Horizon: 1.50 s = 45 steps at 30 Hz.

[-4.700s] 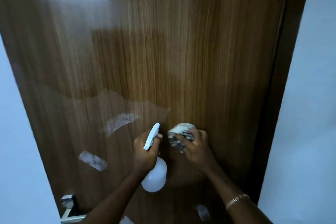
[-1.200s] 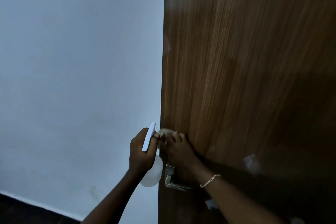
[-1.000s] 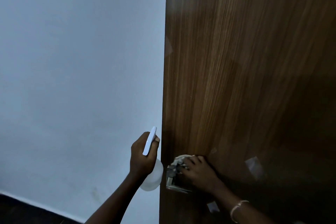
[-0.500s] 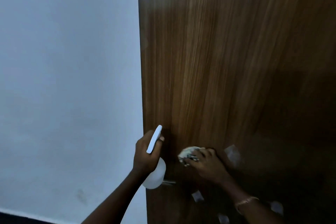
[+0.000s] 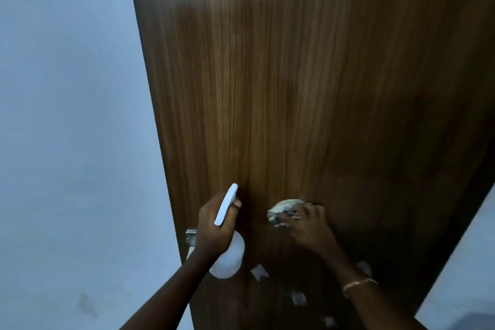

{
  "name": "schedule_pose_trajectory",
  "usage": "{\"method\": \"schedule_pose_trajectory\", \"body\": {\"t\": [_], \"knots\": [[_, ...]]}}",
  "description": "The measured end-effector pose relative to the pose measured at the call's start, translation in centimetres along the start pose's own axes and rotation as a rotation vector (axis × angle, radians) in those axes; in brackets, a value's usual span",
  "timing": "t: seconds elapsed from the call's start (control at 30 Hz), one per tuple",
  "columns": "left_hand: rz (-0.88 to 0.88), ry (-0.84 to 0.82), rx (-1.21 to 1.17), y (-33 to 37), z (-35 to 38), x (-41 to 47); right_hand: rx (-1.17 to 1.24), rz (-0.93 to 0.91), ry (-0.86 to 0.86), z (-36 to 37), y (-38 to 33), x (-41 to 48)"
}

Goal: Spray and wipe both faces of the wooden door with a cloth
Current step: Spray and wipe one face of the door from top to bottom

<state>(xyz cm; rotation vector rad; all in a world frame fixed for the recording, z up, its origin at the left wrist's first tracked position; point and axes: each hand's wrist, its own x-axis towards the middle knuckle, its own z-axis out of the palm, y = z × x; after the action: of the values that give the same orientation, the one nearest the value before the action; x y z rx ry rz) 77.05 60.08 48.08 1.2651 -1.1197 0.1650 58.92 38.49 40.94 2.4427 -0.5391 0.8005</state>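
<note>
The brown wooden door point(image 5: 294, 88) fills the middle and right of the head view. My left hand point(image 5: 214, 228) grips a white spray bottle point(image 5: 227, 257) by its neck, its nozzle pointing up beside the door's left part. My right hand point(image 5: 308, 225) holds a bunched pale cloth point(image 5: 284, 209) and presses it against the door face, a little right of the bottle. A bracelet sits on my right wrist.
A metal door handle point(image 5: 190, 239) shows at the door's left edge, partly hidden behind my left hand. A pale blue-white wall point(image 5: 72, 128) lies left of the door, with more wall at the lower right point(image 5: 466, 276). Small pale patches point(image 5: 259, 272) mark the door's lower part.
My right hand has moved the cloth from the handle at the door's edge rightward across the door face. The view has swung right. My left hand keeps its grip on the bottle.
</note>
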Motion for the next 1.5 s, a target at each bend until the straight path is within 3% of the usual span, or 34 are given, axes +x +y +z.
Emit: {"method": "schedule_pose_trajectory", "body": {"t": [0.13,0.2,0.27,0.4,0.47,0.57,0.63,0.7,0.73,0.8,0.9,0.93,1.0,1.07,1.13,1.2,1.3,1.4,1.43,1.5], "knots": [[-0.012,-0.033,-0.006,-0.8,1.5,-1.9,0.086,0.549,0.248,-4.6,5.6,1.3],[-0.015,-0.076,-0.022,-1.4,2.8,-2.6,0.103,0.649,0.401,-5.7,5.3,4.7],[0.01,-0.109,-0.051,-2.0,4.1,-2.9,0.093,0.587,0.376,-5.2,3.2,6.4],[0.071,-0.146,-0.104,-2.9,6.4,-3.9,0.061,0.213,0.178,0.1,2.1,1.1],[0.082,-0.149,-0.138,-3.4,7.4,-4.9,0.069,0.239,0.175,1.8,4.2,-2.8],[0.083,-0.215,-0.196,-3.7,9.7,-6.7,0.219,0.599,0.272,1.2,7.2,-5.9],[0.121,-0.261,-0.188,-3.5,11.7,-7.3,0.303,0.904,0.43,-0.3,9.8,-5.5],[0.146,-0.254,-0.142,-3.1,13.7,-7.3,0.34,1.068,0.568,-2.4,11.8,-3.2],[0.139,-0.244,-0.13,-2.9,14.5,-7.2,0.329,1.052,0.591,-3.3,11.8,-2.0],[0.116,-0.227,-0.126,-2.7,15.8,-7.1,0.302,0.828,0.565,-4.0,10.3,-0.4],[0.104,-0.223,-0.13,-2.9,16.3,-6.9,0.191,0.351,0.269,-0.9,6.3,-2.9],[0.106,-0.23,-0.138,-3.1,16.3,-6.9,0.144,0.268,0.2,0.9,6.2,-5.2],[0.103,-0.235,-0.146,-3.6,16.2,-6.8,0.229,0.388,0.195,2.5,7.3,-9.5],[0.101,-0.227,-0.142,-4.1,16.1,-6.8,0.361,0.703,0.342,2.3,9.8,-10.8],[0.111,-0.232,-0.144,-4.6,16.4,-6.8,0.378,0.97,0.507,0.8,12.8,-8.6],[0.124,-0.238,-0.155,-4.7,17.2,-6.7,0.36,1.079,0.628,-1.0,14.0,-4.5],[0.145,-0.233,-0.145,-4.4,18.8,-6.7,0.259,0.807,0.626,-1.3,11.9,-1.4],[0.126,-0.236,-0.152,-4.6,20.2,-6.8,0.187,0.517,0.388,2.9,10.1,-6.4],[0.127,-0.233,-0.159,-4.8,20.6,-6.9,0.195,0.535,0.367,3.9,10.6,-8.9],[0.142,-0.229,-0.167,-5.3,21.2,-7.2,0.245,0.758,0.416,4.7,13.7,-12.3]]}}
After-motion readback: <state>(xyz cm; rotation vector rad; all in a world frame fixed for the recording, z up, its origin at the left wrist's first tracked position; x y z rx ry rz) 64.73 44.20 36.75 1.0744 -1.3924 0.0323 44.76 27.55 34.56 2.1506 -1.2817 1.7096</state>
